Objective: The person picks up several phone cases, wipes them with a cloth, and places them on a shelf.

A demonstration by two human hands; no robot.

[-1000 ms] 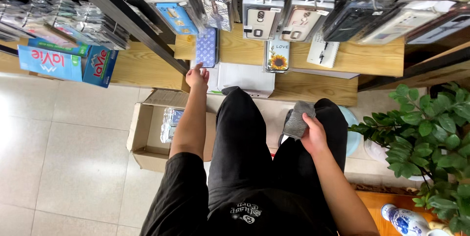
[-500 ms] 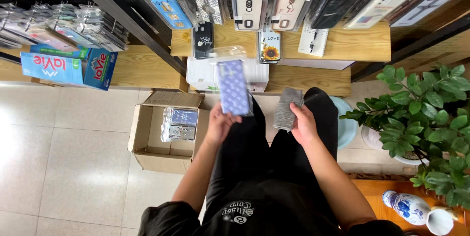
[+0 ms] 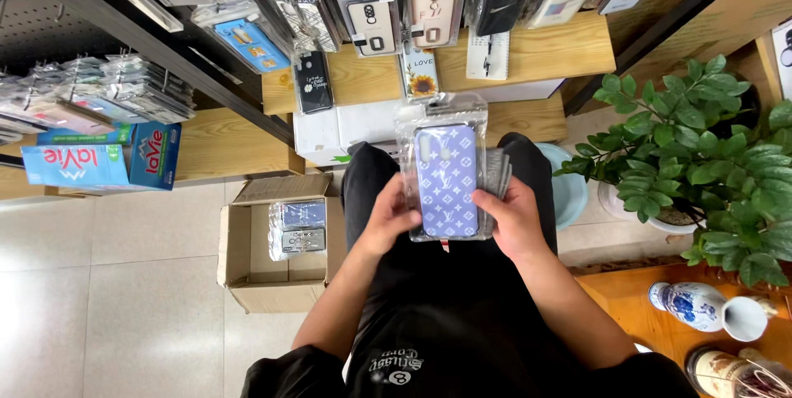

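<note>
Head view, looking down on a seated person. A lilac patterned phone case [image 3: 446, 181] in a clear sleeve is held over the lap, between both hands, its long axis running away from the body toward the wooden shelf [image 3: 544, 56]. The left hand [image 3: 389, 218] grips the case's left edge, fingers curled narrow against it; the right hand [image 3: 510, 218] clasps the right edge and, behind the case, a thin stack of further sleeved cases [image 3: 497, 177] whose edges fan out just past it. Both hands lie about equally near, at the case's lower half; its upper end projects free beyond the fingertips.

Containers: an open cardboard box [image 3: 239, 270] stands on the floor beside the person's left leg and holds wrapped packets of cases [image 3: 299, 226], stacked at its far end. On the shelf's near edge lie a black case [image 3: 313, 80] and a sunflower case [image 3: 418, 75]; packaged cases hang above them. A potted plant [image 3: 701, 167] stands to the right, a blue-and-white vase [image 3: 701, 309] at the lower right corner
</note>
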